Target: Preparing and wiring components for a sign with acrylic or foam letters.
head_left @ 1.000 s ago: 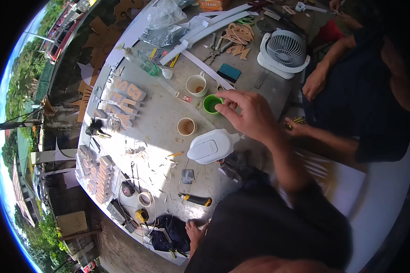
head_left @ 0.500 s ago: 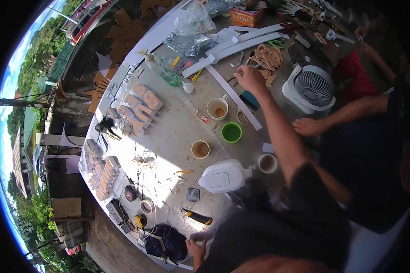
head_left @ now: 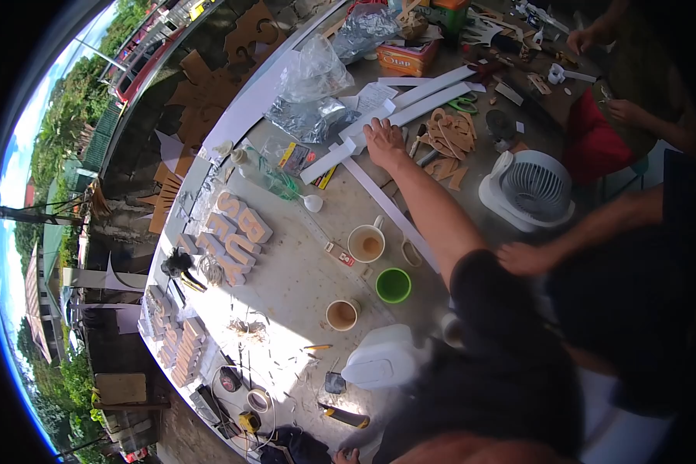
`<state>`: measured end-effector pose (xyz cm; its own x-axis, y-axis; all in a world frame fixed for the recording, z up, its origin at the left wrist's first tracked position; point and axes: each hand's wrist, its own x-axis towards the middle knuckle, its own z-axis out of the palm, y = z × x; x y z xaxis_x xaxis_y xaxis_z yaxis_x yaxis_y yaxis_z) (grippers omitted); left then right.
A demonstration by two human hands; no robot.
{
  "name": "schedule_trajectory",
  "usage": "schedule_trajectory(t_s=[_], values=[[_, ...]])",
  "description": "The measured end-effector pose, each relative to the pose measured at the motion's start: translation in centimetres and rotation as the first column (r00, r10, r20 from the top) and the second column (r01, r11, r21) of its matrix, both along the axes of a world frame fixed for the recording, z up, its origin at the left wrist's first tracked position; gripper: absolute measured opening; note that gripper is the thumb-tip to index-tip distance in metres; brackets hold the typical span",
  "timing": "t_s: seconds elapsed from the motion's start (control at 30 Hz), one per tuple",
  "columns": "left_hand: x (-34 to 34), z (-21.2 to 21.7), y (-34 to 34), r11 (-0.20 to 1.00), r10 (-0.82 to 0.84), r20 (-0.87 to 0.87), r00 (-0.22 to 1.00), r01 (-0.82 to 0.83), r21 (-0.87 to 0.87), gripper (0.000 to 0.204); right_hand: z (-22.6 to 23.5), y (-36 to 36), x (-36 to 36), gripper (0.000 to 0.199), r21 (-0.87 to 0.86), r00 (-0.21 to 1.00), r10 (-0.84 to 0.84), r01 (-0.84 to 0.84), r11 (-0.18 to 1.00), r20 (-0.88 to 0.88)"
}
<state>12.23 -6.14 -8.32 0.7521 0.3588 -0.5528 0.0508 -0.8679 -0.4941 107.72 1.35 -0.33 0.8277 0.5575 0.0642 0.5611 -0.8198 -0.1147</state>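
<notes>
My right hand [head_left: 385, 145] reaches far across the table, its fingers spread over long white strips [head_left: 433, 99] that lie in a stack. The fingertips seem to rest on them; the hand holds nothing that I can see. Just right of it are wooden cut-out pieces [head_left: 450, 133] and green-handled scissors [head_left: 464, 103]. Only a small part of my left hand [head_left: 346, 456] shows at the lower edge, beside a dark cloth bag [head_left: 298, 447]; its fingers are mostly cut off.
A white mug [head_left: 366, 243], green cup [head_left: 394, 285], paper cup [head_left: 342, 315] and white jug [head_left: 383, 357] stand mid-table. Cut-out letters [head_left: 240, 236] lie left, a utility knife [head_left: 344, 416] near me. A white fan [head_left: 527, 189] stands right, near another person's hand [head_left: 522, 258].
My right hand has moved left from beside the wooden pieces onto the white strips, and its fingers have spread. The view has shifted, leaving my left hand mostly out of frame.
</notes>
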Motion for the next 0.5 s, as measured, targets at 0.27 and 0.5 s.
schedule_trajectory(t_s=[0.27,0.5], values=[[0.2,-1.1,0.9,0.684,0.683,0.033,0.729,-0.623,-0.379,0.067,-3.4,1.1,3.4,0.062,-0.053,0.999,0.020,-0.018,0.998,0.031],[-1.5,0.2,-1.1,0.002,0.977,-0.170,0.129,-0.802,-0.597,0.071,-5.2,1.2,3.4,0.048,-0.158,0.992,0.076,-0.091,0.983,-0.097]])
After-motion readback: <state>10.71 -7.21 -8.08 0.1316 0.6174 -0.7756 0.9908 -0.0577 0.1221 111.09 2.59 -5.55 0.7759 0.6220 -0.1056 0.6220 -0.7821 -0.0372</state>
